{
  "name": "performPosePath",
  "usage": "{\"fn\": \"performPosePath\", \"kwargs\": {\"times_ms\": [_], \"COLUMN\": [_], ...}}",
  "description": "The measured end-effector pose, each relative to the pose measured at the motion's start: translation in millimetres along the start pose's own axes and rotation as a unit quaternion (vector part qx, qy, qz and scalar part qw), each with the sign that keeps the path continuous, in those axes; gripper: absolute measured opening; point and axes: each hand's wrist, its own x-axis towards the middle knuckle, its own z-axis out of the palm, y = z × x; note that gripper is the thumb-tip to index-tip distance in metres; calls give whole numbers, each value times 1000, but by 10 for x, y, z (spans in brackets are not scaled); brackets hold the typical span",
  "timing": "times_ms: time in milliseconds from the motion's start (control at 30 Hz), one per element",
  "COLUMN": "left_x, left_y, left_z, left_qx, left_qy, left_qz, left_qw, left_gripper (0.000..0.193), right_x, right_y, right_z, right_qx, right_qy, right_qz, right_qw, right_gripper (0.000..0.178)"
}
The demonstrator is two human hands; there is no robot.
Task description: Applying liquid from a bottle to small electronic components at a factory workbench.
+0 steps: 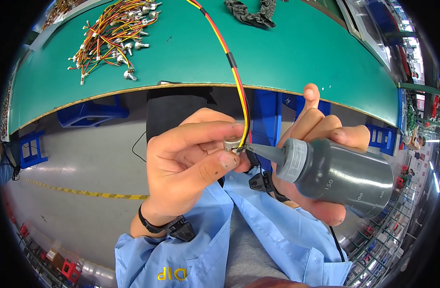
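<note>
Between the thumb and fingers of my left hand [179, 156] is a small metal potentiometer [231, 143], held in front of my chest. Red, yellow and black wires [226, 48] run from its terminals up over the table, with short black bands around them. My right hand [308, 122] grips a dark grey squeeze bottle [347, 177], tilted on its side with its tip toward the left. The bottle's tapered nozzle [267, 152] reaches the terminals where the wires join. Dark material shows there; whether the tip touches cannot be made out.
A pile of wired potentiometers [116, 36] lies at the far left of the green tabletop [191, 60]. Crumpled dark cloth [253, 13] rests at the far edge. Blue stools [92, 113] stand under the table's near edge, and yellow-black tape [85, 191] crosses the floor.
</note>
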Motion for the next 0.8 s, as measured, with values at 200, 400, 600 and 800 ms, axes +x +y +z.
{"fn": "performPosePath", "kwargs": {"times_ms": [200, 400, 600, 800], "left_x": [-4, -5, 3, 8], "left_y": [6, -5, -10, -11], "left_z": [25, 18, 31, 87], "left_qx": [2, 2, -3, 70], "left_qy": [7, 4, 3, 31], "left_qz": [-5, -11, -7, -16], "left_qw": [1000, 1000, 1000, 997], "left_gripper": [30, 31, 31, 31], "right_x": [-4, -1, 0, 8], "right_y": [-7, -10, -4, 1], "right_z": [-13, -16, -27, -35], "right_qx": [0, -9, -7, -10], "right_qy": [0, 3, 6, 14], "right_qz": [2, -7, -7, -6], "right_qw": [1000, 1000, 1000, 1000], "right_gripper": [88, 88, 88, 86]}}
